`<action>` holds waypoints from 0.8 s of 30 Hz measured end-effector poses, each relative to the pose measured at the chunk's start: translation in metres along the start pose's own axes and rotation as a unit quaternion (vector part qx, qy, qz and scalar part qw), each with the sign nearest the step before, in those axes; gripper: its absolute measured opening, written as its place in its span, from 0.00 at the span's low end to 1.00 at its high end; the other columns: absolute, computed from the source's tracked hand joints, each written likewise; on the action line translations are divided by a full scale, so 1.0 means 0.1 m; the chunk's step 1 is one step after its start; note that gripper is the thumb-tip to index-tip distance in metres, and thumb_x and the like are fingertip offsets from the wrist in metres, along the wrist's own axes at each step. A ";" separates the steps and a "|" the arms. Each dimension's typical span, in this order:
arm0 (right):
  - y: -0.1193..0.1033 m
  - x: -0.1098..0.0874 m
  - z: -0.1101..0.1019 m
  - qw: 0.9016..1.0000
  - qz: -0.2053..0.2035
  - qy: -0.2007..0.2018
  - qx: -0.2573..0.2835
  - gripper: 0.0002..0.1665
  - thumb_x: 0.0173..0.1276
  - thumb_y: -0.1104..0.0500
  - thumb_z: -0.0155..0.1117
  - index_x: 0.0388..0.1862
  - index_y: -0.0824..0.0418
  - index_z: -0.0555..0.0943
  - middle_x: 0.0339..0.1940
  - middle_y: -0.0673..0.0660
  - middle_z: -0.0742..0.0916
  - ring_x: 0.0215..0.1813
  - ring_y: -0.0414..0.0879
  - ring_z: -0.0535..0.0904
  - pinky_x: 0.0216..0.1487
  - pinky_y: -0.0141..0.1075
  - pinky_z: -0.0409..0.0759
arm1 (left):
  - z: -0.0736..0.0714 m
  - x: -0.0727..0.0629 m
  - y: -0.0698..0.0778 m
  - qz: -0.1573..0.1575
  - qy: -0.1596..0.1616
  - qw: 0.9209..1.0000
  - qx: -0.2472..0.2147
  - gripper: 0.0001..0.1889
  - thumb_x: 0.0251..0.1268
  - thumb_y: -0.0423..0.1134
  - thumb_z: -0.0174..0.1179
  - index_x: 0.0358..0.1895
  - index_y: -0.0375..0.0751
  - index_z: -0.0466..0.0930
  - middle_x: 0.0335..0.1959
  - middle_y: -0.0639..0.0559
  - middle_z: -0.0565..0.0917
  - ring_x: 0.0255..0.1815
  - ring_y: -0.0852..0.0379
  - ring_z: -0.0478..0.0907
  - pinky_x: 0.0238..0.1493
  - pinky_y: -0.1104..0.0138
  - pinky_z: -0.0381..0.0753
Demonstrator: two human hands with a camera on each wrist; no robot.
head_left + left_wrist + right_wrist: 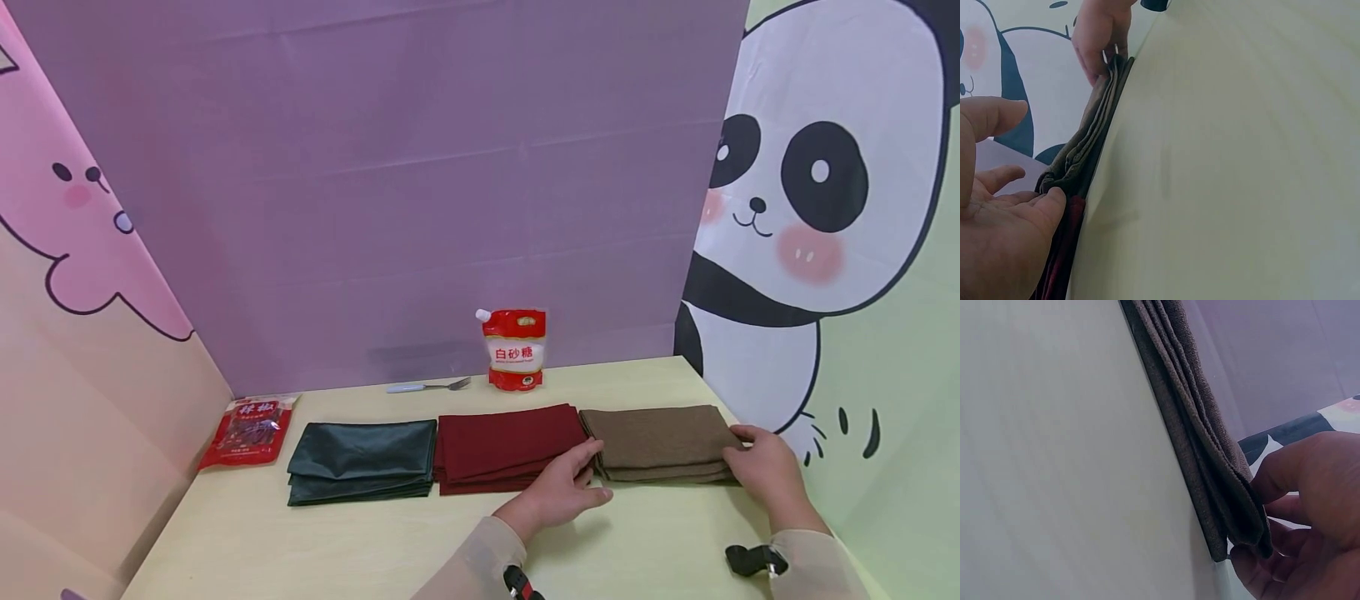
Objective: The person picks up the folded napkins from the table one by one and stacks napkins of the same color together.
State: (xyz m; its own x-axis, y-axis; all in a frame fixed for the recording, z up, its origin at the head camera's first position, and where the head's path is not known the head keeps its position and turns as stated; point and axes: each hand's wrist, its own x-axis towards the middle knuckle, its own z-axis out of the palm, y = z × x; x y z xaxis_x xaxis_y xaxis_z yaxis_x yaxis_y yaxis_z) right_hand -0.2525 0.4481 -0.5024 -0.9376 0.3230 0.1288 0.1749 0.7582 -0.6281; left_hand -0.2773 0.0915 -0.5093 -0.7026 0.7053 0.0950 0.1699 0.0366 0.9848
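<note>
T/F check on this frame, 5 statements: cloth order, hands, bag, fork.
1. Both hands touch the brown cloth. True: the left hand is at its left edge, the right hand at its right corner.
2. The red cloth lies between the dark green cloth and the brown one. True.
3. The sugar pouch lies flat on the table. False: it stands upright at the back of the table.
4. The fork rests on the green cloth. False: it lies on the table behind the cloths.
5. The red snack bag is right of the brown cloth. False: it is at the far left.
</note>
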 end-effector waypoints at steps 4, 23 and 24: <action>0.02 0.02 0.00 1.000 0.000 -0.004 0.002 0.31 0.72 0.60 0.59 0.68 0.79 0.72 0.67 0.83 0.73 0.64 0.80 0.70 0.59 0.67 0.73 | -0.01 0.01 -0.01 -0.001 0.000 1.000 0.001 0.38 0.74 0.30 0.63 0.83 0.35 0.56 0.84 0.47 0.56 0.82 0.41 0.58 0.75 0.58 0.66; -0.05 0.00 -0.02 1.000 0.004 -0.006 0.018 0.35 0.74 0.60 0.57 0.72 0.80 0.66 0.67 0.85 0.72 0.64 0.79 0.71 0.59 0.67 0.75 | -0.04 0.00 -0.01 0.033 0.012 0.999 -0.013 0.34 0.77 0.27 0.58 0.82 0.34 0.57 0.83 0.43 0.59 0.84 0.46 0.54 0.77 0.56 0.63; -0.06 0.00 -0.01 1.000 0.000 0.002 0.017 0.35 0.74 0.60 0.57 0.72 0.80 0.66 0.66 0.85 0.72 0.64 0.79 0.71 0.59 0.67 0.75 | -0.05 -0.01 -0.01 0.037 0.015 0.999 -0.012 0.34 0.77 0.27 0.58 0.82 0.34 0.57 0.83 0.43 0.60 0.83 0.46 0.55 0.77 0.56 0.63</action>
State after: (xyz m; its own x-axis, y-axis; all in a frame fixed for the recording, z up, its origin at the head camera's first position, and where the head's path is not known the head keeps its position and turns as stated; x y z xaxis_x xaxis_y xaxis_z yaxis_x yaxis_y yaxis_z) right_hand -0.2529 0.4443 -0.4975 -0.9366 0.3249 0.1311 0.1648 0.7388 -0.6535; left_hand -0.2804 0.0872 -0.5096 -0.7084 0.6844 0.1723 0.2057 -0.0333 0.9780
